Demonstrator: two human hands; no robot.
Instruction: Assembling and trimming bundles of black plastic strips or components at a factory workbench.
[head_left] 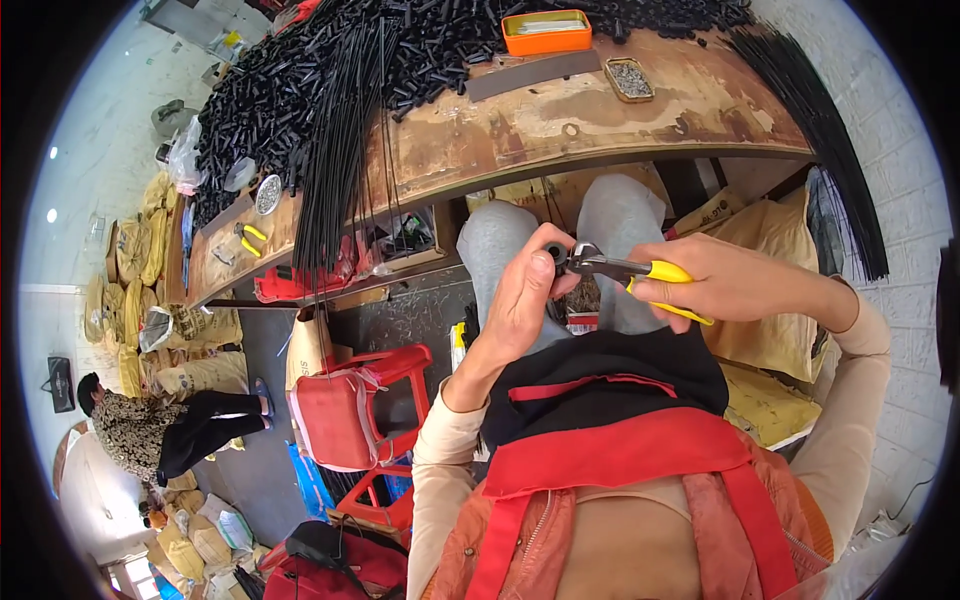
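My left hand (528, 295) is closed round a short black tube (555, 252), its round open end facing up. In my right hand (705, 278) is a pair of pliers with yellow handles (670, 272). The metal jaws of the pliers meet the tube's side, next to my left fingers. Whether the jaws grip a small part there is too fine to make out. Both hands are above my lap, just in front of the wooden table's near edge.
The wooden table (440, 150) bears a heap of black tubes (430, 40), bundled black rods (345, 130), an orange box (547, 35) and a tin of small metal pieces (629, 80). More yellow-handled pliers (250, 240) lie left. A red chair (345, 415) and a person (165, 430) are at left.
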